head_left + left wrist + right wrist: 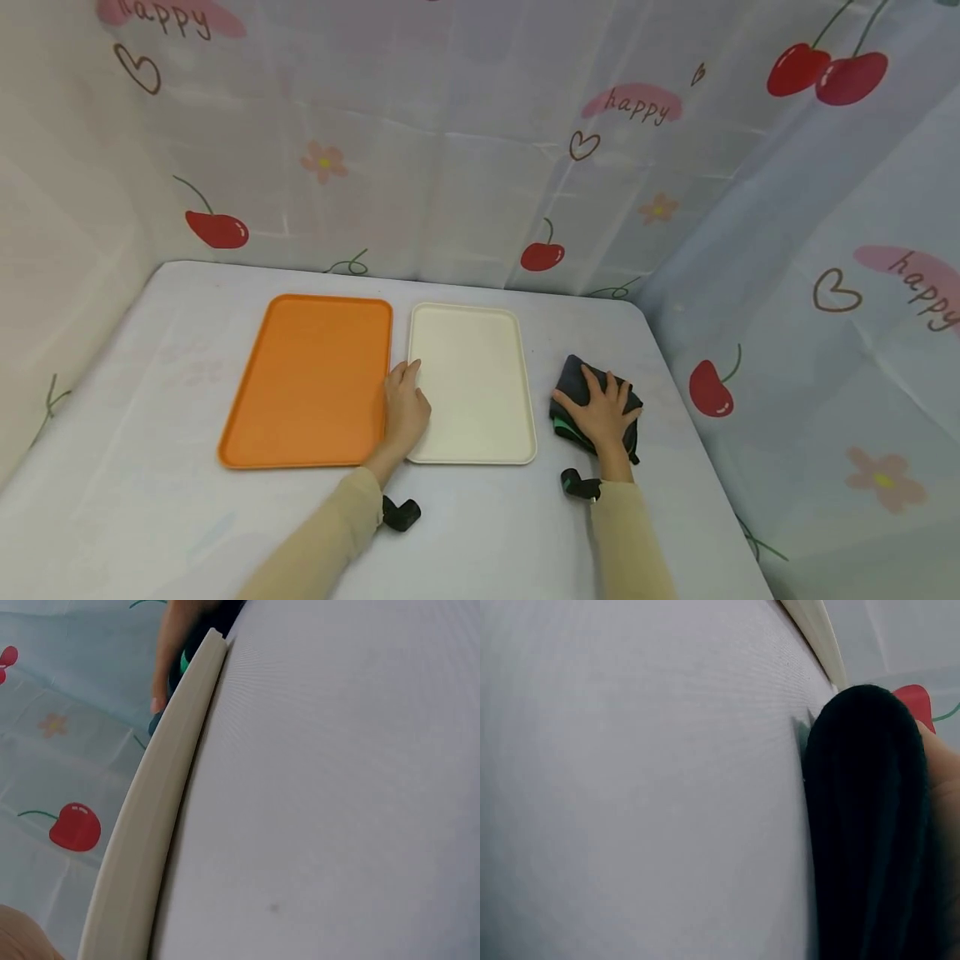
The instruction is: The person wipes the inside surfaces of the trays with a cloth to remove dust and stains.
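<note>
My left hand [407, 410] rests at the left rim of a cream tray [472, 383], in the narrow gap beside an orange tray [311, 383]. Its fingers point away from me, toward the back of the table. In the left wrist view, the cream tray's side [154, 802] runs upward past a bit of that hand. Over on the right, my right hand [602, 410] lies with spread fingers on a folded dark cloth [573, 379] that shows a green strip. The right wrist view has the cloth's thick rounded fold [866, 825] close up, with part of the hand behind it.
Both trays lie flat, side by side, on a white-covered table [480, 533]. A white curtain [420, 167] printed with cherries and flowers hangs behind the table and along its right side. Small black devices are worn at the left wrist [401, 515] and right wrist [579, 484].
</note>
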{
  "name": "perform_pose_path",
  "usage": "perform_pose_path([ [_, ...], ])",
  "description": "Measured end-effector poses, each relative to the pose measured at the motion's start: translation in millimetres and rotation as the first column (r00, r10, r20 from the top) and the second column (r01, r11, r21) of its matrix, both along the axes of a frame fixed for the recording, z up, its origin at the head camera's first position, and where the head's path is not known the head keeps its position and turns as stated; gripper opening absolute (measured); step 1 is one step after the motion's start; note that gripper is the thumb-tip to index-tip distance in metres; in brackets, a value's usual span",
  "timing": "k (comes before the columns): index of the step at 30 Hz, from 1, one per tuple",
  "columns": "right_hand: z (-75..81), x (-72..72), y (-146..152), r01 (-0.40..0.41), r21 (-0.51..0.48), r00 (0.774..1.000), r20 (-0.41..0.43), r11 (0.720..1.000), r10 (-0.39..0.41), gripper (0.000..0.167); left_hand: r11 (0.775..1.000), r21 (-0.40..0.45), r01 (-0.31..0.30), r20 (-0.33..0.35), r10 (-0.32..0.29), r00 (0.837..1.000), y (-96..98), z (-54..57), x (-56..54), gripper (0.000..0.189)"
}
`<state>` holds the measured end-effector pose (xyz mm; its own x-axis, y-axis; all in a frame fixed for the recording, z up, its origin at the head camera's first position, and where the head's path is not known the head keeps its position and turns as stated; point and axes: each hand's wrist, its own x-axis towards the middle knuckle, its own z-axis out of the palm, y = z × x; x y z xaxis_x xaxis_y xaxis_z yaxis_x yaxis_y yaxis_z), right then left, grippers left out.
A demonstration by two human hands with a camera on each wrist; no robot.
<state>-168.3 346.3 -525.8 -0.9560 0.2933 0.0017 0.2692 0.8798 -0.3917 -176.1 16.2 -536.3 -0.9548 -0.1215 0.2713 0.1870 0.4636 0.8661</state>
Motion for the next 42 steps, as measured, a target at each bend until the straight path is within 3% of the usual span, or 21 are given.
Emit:
perform_pose_path([
  [6, -0.4, 1.9, -1.9, -0.011, 0.003, 1.0, 0.0, 1.0, 0.011, 0.098, 0.999, -0.033, -0.017, -0.046, 0.016, 0.999, 3.1, -1.8, -1.0, 0.049],
  [18, -2.7, -4.6, 3.1, -0.031, 0.05, 0.999, 0.016, 0.998, 0.031, 0.097, 0.996, -0.078, -0.051, -0.031, 0.049, 0.998, 3.7, -0.5, -3.6, 0.05],
  [22, -5.0, -6.9, 4.3, -0.011, 0.046, 1.0, -0.019, 0.999, 0.012, 0.096, 0.999, 0.033, -0.031, 0.041, 0.029, 0.999, 1.5, 0.3, -4.7, 0.052],
  [26, -4.5, -7.9, 4.1, -0.014, 0.034, 1.0, -0.026, 0.999, 0.015, 0.095, 0.985, 0.174, -0.019, 0.11, 0.0, 0.994, -0.4, 1.4, -3.8, 0.052],
  [32, -2.0, -10.7, 4.9, -0.028, 0.031, 0.999, -0.022, 0.999, 0.028, 0.093, 0.968, 0.248, -0.04, 0.158, 0.0, 0.987, 1.1, 0.8, -6.0, 0.046],
  [38, -3.9, -7.4, 3.2, -0.022, 0.032, 0.998, -0.053, 0.999, 0.024, 0.09, 0.938, 0.339, -0.075, 0.265, -0.019, 0.964, 3.6, 1.6, -6.8, 0.043],
  [42, -4.9, -4.9, 2.0, -0.014, 0.024, 0.996, -0.09, 1.0, 0.016, 0.084, 0.908, 0.414, -0.07, 0.282, -0.054, 0.958, 4.8, 2.6, -7.8, 0.042],
])
